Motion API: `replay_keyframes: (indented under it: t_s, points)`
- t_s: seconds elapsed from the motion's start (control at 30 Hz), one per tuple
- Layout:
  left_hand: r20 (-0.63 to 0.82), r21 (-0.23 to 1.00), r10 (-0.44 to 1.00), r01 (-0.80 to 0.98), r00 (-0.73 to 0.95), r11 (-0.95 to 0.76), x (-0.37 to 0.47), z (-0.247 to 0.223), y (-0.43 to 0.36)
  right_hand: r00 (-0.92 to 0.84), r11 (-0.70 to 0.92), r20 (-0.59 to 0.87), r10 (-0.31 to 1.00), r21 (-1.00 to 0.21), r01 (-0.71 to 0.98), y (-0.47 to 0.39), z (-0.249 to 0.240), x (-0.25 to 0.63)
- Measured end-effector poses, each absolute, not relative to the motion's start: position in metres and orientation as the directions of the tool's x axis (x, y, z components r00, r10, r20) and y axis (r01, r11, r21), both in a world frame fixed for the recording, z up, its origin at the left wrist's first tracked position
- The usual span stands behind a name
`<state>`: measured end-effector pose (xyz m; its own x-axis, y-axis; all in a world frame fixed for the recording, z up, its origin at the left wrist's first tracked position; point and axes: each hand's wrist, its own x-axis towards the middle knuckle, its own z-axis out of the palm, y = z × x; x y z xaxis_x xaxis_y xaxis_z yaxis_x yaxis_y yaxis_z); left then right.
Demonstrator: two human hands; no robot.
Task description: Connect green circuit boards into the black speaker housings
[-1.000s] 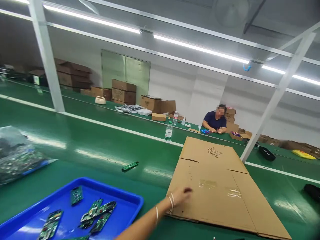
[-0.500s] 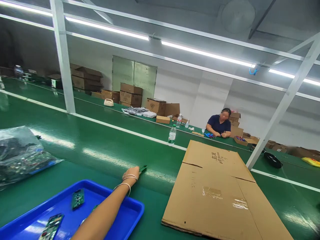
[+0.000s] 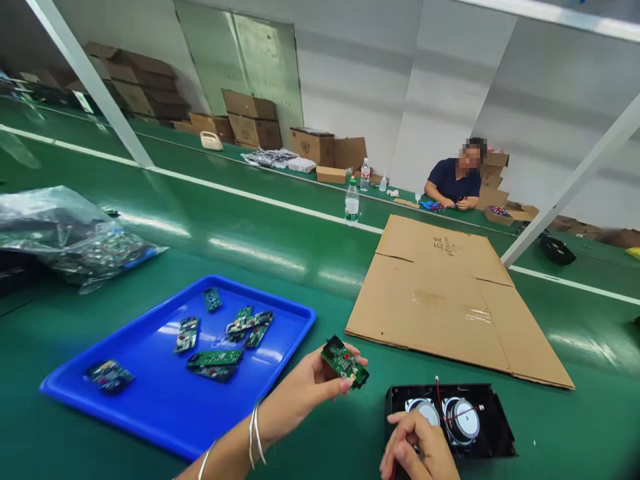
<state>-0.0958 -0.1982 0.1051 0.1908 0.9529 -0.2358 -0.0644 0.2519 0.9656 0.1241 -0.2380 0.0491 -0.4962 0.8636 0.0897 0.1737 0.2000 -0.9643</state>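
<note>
My left hand (image 3: 315, 380) is closed around the edges of a green circuit board (image 3: 345, 362), thumb on the near side and fingers behind. It is held in the air between the blue tray and a black speaker box. The speaker box (image 3: 493, 437) lies open side up, with two round speakers (image 3: 463, 420) and thin red wires (image 3: 447, 405) ending in white plugs. My right hand (image 3: 417, 443) is over its left part, fingers curled; whatever they may pinch is hidden. Several circuit boards (image 3: 215, 363) lie in the blue tray (image 3: 165, 427).
A flattened cardboard sheet (image 3: 435, 300) lies beyond the speaker box. At the left is a clear plastic bag (image 3: 70, 227) of circuit boards. A water bottle (image 3: 352, 203) stands farther back. Across the line a person (image 3: 456, 180) sits at the far bench.
My left hand has drawn back from beyond the tray with the circuit board, toward me. The view has tilted down, bringing the speaker box and my right hand into sight.
</note>
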Motion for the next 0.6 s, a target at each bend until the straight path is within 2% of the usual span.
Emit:
replay_keyframes:
  t_s: [0.1,0.17,0.27,0.37,0.47,0.6]
  points:
    - [-0.265,0.955,0.940,-0.079,0.215,0.287,-0.083,0.093,-0.223,-0.395,0.066,-0.021,0.918,-0.977,0.205,-0.243,0.057,0.111]
    - [-0.262,0.953,0.933,-0.083,0.247,0.290,-0.076,0.084,-0.233,-0.430,0.106,-0.018,0.903,-0.959,0.263,-0.250,0.069,0.109]
    - [-0.280,0.943,0.914,-0.094,0.294,0.320,-0.071,0.077,-0.245,-0.550,0.183,0.010,0.835,-0.948,0.261,-0.259,0.085,0.116]
    - [-0.323,0.912,0.880,-0.134,0.348,0.388,-0.067,0.077,-0.256,-0.500,0.181,-0.004,0.866,-0.930,0.321,-0.266,0.092,0.124]
    - [-0.331,0.898,0.853,-0.143,0.403,0.416,-0.062,0.082,-0.264,-0.409,0.347,0.153,0.900,-0.818,0.459,-0.272,0.093,0.124]
    - [-0.277,0.903,0.843,-0.174,0.461,0.392,-0.054,0.086,-0.269,-0.357,0.527,0.388,0.850,-0.654,0.543,-0.277,0.093,0.118]
